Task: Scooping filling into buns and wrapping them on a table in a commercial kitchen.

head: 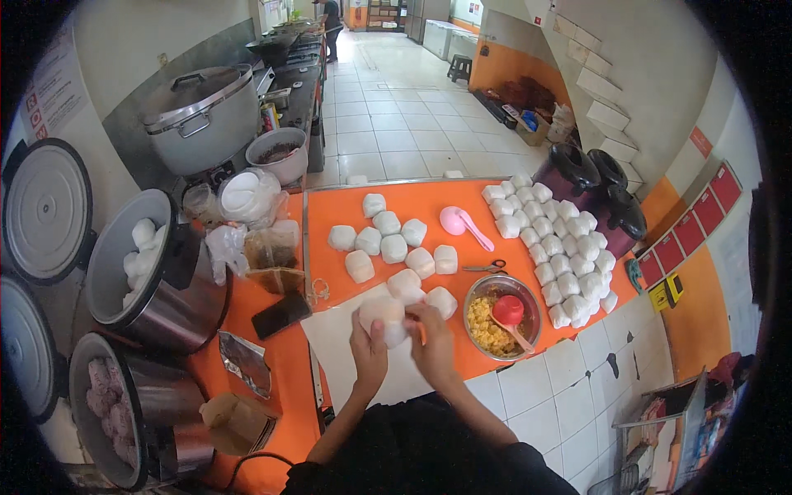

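Observation:
Just over a white paper sheet (pixel 337 352), a white paper-wrapped parcel (pixel 380 309) is held between my hands. My left hand (pixel 369 356) grips its left side, while the curled fingers of my right hand (pixel 433 346) are at its right edge. Several similar wrapped parcels (pixel 393 249) lie loosely spread beyond my hands. To the right stands a metal bowl (pixel 537 322) of yellow crumbly food (pixel 484 318), with a red ladle (pixel 508 309) resting in it. Scissors (pixel 492 267) and a pink scoop (pixel 459 224) lie beyond the bowl.
A large stack of wrapped parcels (pixel 566 247) covers the orange table's right end. At left, two open rice cookers (pixel 204 272) (pixel 167 396) hold wrapped bundles. A phone (pixel 281 315), foil pouch (pixel 245 362) and cardboard box (pixel 238 424) lie nearby. A person (pixel 331 28) stands far back.

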Available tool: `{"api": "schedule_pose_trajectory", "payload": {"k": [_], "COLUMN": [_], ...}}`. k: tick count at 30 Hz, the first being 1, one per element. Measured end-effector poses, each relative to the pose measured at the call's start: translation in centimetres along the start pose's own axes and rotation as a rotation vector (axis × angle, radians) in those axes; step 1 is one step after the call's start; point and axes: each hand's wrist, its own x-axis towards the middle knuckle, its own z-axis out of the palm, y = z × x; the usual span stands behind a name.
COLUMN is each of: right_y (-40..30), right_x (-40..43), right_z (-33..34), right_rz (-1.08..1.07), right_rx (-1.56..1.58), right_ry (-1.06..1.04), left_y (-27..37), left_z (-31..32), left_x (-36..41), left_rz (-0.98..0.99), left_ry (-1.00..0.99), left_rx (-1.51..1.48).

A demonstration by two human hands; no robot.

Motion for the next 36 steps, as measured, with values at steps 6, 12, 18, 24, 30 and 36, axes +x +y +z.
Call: {"api": "schedule_pose_trajectory", "payload": {"k": [6, 12, 18, 24, 30, 36], "right_y": [-3.6, -3.3, 0.9, 8.4, 14.3, 14.2], "right_x": [0.3, 1.3, 4.0, 4.5, 0.3, -8.9], "right_z": [3.1, 3.1, 4.6, 8.2, 8.4, 8.8], "right_rz": [0.175, 0.133, 0.148, 0.362, 0.293, -0.009], "right_rx": [0.496, 0.357, 0.308, 0.454, 0.294, -0.355], "right_ry": [0.096, 0.127, 0.101, -0.086, -0.503, -0.981], "left_y": [2.6, 0.6, -4.7, -6.5, -20.7, -22.6], "left_z": [0.6, 0.2, 1.4, 0.6, -3.7, -4.2], "left_x": [1.1, 1.3, 3.5, 5.2, 9.5, 16.9], "left_rz": [0.103, 0.1, 0.103, -0.226, -0.235, -0.149], "left_ry": [0.012, -0.118, -0.051, -0.111, 0.205, 0.374], "left_rx": [0.074, 0.023, 0.223, -0.022, 0.083, 0.442]}}
